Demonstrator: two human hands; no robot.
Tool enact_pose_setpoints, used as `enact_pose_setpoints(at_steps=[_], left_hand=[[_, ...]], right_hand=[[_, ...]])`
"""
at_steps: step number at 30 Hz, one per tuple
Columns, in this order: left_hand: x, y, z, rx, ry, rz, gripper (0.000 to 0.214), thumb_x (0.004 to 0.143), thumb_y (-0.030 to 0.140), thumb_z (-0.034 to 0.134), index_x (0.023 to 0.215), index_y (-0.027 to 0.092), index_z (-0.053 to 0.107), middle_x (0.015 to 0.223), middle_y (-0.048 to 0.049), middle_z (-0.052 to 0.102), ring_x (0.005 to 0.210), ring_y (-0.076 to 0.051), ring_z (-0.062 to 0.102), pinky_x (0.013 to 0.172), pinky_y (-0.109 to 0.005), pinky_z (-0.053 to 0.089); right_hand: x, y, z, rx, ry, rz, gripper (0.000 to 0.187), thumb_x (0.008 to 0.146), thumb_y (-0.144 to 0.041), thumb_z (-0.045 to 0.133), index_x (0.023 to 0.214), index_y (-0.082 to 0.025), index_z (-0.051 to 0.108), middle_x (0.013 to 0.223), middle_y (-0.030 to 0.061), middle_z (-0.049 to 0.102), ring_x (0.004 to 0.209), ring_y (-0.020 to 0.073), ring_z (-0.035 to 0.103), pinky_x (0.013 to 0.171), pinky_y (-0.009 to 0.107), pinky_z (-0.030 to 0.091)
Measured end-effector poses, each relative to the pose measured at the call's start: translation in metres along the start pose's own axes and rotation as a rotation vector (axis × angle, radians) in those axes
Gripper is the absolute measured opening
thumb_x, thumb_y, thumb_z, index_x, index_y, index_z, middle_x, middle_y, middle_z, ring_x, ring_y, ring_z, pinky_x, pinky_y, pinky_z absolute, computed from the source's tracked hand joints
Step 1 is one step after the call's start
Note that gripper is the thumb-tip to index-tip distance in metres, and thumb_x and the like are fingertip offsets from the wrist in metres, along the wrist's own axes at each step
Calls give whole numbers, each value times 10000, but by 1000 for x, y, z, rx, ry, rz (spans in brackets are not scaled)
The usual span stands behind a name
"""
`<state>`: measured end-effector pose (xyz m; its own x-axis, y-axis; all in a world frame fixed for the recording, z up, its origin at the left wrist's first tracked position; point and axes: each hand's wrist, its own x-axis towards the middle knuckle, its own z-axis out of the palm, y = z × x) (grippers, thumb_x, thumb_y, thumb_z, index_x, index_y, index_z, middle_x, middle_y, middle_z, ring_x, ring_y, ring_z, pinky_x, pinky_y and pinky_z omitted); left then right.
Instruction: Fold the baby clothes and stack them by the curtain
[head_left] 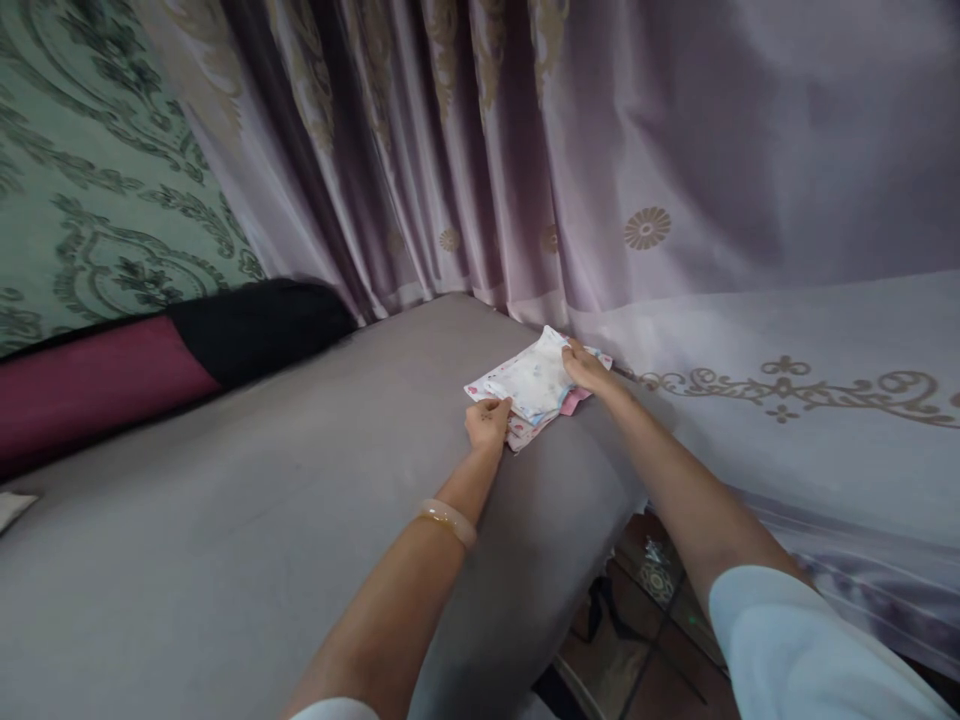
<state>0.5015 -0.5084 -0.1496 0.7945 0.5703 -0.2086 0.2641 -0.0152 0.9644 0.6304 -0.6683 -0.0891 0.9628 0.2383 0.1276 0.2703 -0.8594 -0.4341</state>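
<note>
A small stack of folded cloths (534,385), white with a faint print over pink and blue ones, lies near the far corner of a grey bed (247,500). My left hand (487,420), with a pale bangle on its wrist, pinches the stack's near left corner. My right hand (586,368) grips the stack's right edge, fingers curled over the top cloth. Both arms reach forward across the bed's corner.
Mauve curtains (600,150) with gold motifs hang behind and to the right of the bed. A maroon and black bolster (150,360) lies along the green patterned wall (90,180). Floor with dark objects (630,620) shows below the bed's edge.
</note>
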Motion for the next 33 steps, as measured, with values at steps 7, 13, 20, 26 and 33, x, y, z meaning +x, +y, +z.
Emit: enact_pose_setpoints(at_steps=[7, 13, 20, 26, 33], left_hand=[[-9, 3, -3, -122, -50, 2, 192, 781, 331, 661, 730, 146, 671, 530, 4, 594, 382, -87, 480, 374, -188, 358], [-17, 2, -4, -335, -33, 55, 124, 783, 217, 636, 875, 142, 598, 607, 26, 600, 444, -81, 510, 391, -174, 368], [-18, -6, -6, -413, -42, 160, 162, 766, 247, 642, 881, 150, 580, 557, 52, 538, 489, -93, 514, 434, -180, 385], [-15, -11, -4, -383, -43, 171, 158, 777, 264, 623, 878, 148, 582, 597, 40, 549, 508, -91, 513, 455, -185, 396], [-18, -5, -9, -380, -19, 130, 85, 795, 216, 585, 842, 145, 574, 610, 36, 550, 505, -85, 510, 475, -189, 419]], right_hand=[[0, -10, 7, 2, -66, 166, 609, 985, -392, 214, 1488, -52, 264, 1393, 232, 516, 1287, 323, 499, 1049, 476, 376], [-2, -21, 7, -128, -81, 164, 568, 971, -362, 298, 1468, -87, 287, 1277, 224, 603, 1199, 345, 560, 1005, 520, 381], [14, -20, 18, -300, 15, -32, 510, 991, -331, 220, 1415, -120, 410, 1494, 175, 411, 1383, 311, 339, 1105, 534, 250], [21, -8, 30, -301, -58, -30, 552, 992, -382, 154, 1396, -161, 457, 1557, 123, 319, 1414, 343, 251, 1106, 599, 212], [15, -9, 31, -256, -39, -3, 558, 987, -378, 151, 1394, -154, 460, 1558, 138, 306, 1415, 361, 226, 1098, 635, 189]])
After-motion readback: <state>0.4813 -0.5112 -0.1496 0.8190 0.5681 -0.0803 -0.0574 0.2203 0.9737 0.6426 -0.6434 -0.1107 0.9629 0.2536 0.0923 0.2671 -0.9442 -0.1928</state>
